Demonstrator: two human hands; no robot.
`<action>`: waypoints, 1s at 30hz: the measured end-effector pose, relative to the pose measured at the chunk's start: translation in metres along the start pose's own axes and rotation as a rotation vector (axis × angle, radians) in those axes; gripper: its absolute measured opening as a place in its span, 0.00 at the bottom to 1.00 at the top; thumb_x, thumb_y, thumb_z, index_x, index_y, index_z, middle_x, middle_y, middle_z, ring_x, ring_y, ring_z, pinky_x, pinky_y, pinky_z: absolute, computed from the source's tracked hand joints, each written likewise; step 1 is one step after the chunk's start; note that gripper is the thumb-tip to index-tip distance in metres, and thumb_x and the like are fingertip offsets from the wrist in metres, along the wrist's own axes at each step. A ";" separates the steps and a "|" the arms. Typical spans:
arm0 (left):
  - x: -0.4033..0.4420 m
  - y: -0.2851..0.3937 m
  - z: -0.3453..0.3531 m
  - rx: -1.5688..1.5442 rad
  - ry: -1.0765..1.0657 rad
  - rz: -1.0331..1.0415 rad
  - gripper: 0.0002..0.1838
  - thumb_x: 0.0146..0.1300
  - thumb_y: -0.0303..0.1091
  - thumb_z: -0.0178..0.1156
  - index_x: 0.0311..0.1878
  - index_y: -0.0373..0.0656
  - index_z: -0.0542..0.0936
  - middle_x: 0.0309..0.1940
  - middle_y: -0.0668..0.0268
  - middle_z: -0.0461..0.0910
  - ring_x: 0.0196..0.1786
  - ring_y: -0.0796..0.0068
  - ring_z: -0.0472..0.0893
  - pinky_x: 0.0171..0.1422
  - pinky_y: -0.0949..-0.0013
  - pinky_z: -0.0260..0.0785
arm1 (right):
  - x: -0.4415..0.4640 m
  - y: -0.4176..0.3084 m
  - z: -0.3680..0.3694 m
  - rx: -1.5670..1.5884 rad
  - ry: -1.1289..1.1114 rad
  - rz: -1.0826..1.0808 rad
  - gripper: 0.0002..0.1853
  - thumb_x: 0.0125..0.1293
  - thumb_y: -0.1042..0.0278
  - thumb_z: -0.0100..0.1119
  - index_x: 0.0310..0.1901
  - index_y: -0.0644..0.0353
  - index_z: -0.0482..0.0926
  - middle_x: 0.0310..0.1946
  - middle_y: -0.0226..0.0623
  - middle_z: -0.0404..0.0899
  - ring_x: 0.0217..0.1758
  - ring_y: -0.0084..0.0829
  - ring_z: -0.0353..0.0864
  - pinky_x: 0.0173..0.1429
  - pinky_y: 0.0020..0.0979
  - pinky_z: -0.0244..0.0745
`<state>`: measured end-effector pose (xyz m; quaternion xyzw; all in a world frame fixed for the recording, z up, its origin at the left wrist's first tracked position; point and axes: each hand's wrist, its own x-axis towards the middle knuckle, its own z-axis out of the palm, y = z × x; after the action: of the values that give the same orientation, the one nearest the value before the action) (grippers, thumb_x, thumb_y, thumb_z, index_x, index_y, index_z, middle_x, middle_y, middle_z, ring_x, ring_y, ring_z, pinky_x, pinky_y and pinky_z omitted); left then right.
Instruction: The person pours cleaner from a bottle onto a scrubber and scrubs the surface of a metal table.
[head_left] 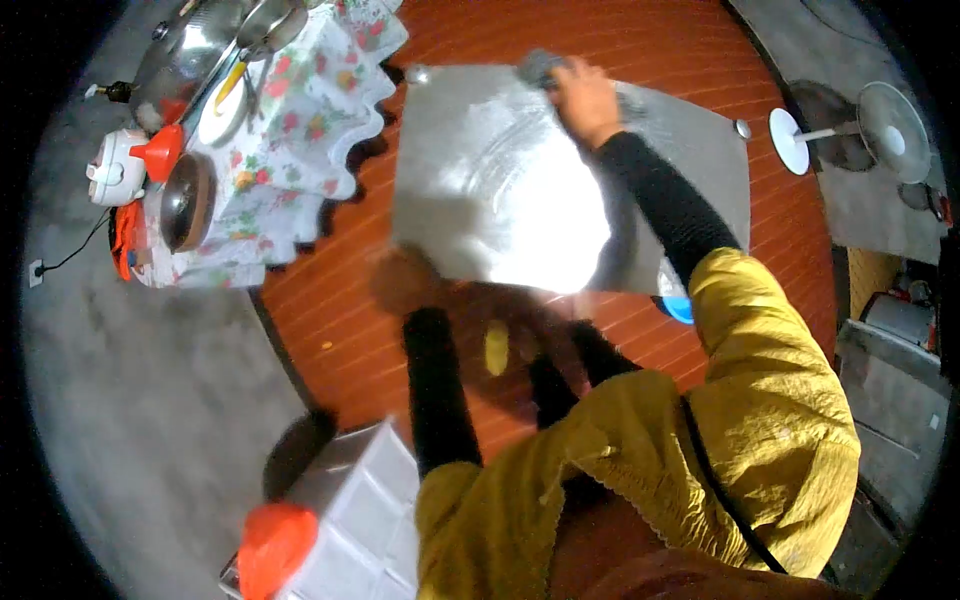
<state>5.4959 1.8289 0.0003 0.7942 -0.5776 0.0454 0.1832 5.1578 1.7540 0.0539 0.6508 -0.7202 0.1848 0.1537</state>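
A silver metal tabletop (450,190) with round knobs at its far corners lies in front of me, glaring white in the middle. Curved streaks mark its surface. My right hand (585,100) reaches to the far edge, fingers closed over a grey scrubbing pad or wad of cloth (540,68) pressed on the metal. Near the tabletop's near left corner is my left hand (403,280), smeared by motion. Its fingers cannot be made out, nor whether it touches the edge. On the floor below lies a yellow oblong thing (496,348).
On the left, a flower-patterned cloth (310,150) covers a table with pots, a plate (222,110) and a red funnel-like thing (160,153). A white drawer unit (360,500) stands near left. A white stand (790,140) is at right. Something blue (678,308) shows beneath my right arm.
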 end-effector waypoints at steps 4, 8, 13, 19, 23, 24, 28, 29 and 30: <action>0.042 0.008 -0.028 -0.149 -0.317 0.254 0.26 0.72 0.47 0.41 0.33 0.33 0.78 0.32 0.47 0.78 0.37 0.45 0.76 0.43 0.48 0.68 | -0.022 -0.150 0.015 0.598 -0.066 -0.434 0.13 0.56 0.68 0.57 0.44 0.49 0.81 0.43 0.39 0.77 0.48 0.40 0.75 0.49 0.43 0.72; 0.050 -0.002 0.006 -0.505 0.119 0.124 0.22 0.72 0.44 0.43 0.38 0.35 0.80 0.35 0.47 0.78 0.40 0.45 0.77 0.44 0.50 0.68 | -0.059 -0.155 -0.018 0.421 -0.279 -0.615 0.14 0.55 0.62 0.61 0.46 0.44 0.80 0.49 0.36 0.75 0.48 0.37 0.74 0.48 0.39 0.72; 0.064 -0.009 0.024 -0.212 -0.299 -0.007 0.22 0.72 0.45 0.43 0.45 0.35 0.78 0.43 0.47 0.78 0.43 0.46 0.77 0.47 0.51 0.68 | 0.076 -0.109 0.054 0.186 -0.049 -0.220 0.13 0.57 0.61 0.59 0.44 0.51 0.77 0.46 0.38 0.75 0.47 0.43 0.76 0.44 0.44 0.74; 0.082 0.000 0.026 -0.508 -0.020 0.118 0.27 0.74 0.46 0.37 0.56 0.31 0.74 0.53 0.43 0.74 0.58 0.46 0.72 0.64 0.53 0.62 | 0.018 -0.222 0.015 0.676 -0.397 -0.177 0.12 0.59 0.68 0.58 0.46 0.51 0.77 0.46 0.45 0.76 0.48 0.45 0.76 0.54 0.43 0.72; 0.082 0.015 0.000 -0.667 -0.121 0.013 0.27 0.74 0.43 0.37 0.64 0.28 0.65 0.62 0.41 0.66 0.64 0.45 0.68 0.70 0.55 0.57 | 0.077 -0.183 0.062 0.334 -0.213 -0.429 0.16 0.61 0.66 0.58 0.51 0.50 0.76 0.49 0.41 0.76 0.51 0.46 0.75 0.56 0.44 0.71; 0.086 0.016 0.001 -0.628 -0.093 0.017 0.27 0.74 0.43 0.37 0.64 0.28 0.64 0.64 0.41 0.65 0.65 0.44 0.66 0.71 0.55 0.57 | 0.110 -0.167 0.078 0.264 -0.089 -0.345 0.15 0.58 0.64 0.58 0.48 0.49 0.78 0.50 0.40 0.75 0.48 0.44 0.76 0.51 0.43 0.73; 0.087 0.012 0.009 -0.638 -0.163 -0.026 0.27 0.74 0.41 0.37 0.66 0.28 0.63 0.65 0.42 0.63 0.67 0.45 0.65 0.72 0.57 0.55 | 0.113 -0.177 0.077 0.137 -0.134 -0.267 0.12 0.57 0.63 0.58 0.44 0.49 0.78 0.52 0.38 0.74 0.46 0.42 0.76 0.45 0.43 0.75; 0.089 0.012 0.011 -0.609 -0.177 -0.026 0.26 0.73 0.40 0.38 0.66 0.28 0.63 0.65 0.42 0.64 0.66 0.46 0.66 0.72 0.57 0.55 | 0.092 -0.187 0.065 0.195 -0.177 -0.363 0.11 0.56 0.63 0.59 0.43 0.48 0.78 0.53 0.37 0.74 0.47 0.42 0.76 0.46 0.43 0.75; 0.093 0.012 0.012 -0.578 -0.186 -0.023 0.26 0.73 0.39 0.39 0.66 0.28 0.63 0.65 0.41 0.64 0.66 0.46 0.66 0.72 0.57 0.56 | 0.073 -0.193 0.059 0.244 -0.171 -0.505 0.12 0.56 0.64 0.59 0.43 0.47 0.78 0.52 0.37 0.74 0.46 0.41 0.76 0.46 0.43 0.74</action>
<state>5.5132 1.7375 0.0181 0.7163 -0.5719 -0.1961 0.3484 5.3435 1.6462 0.0479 0.8364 -0.5181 0.1704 0.0543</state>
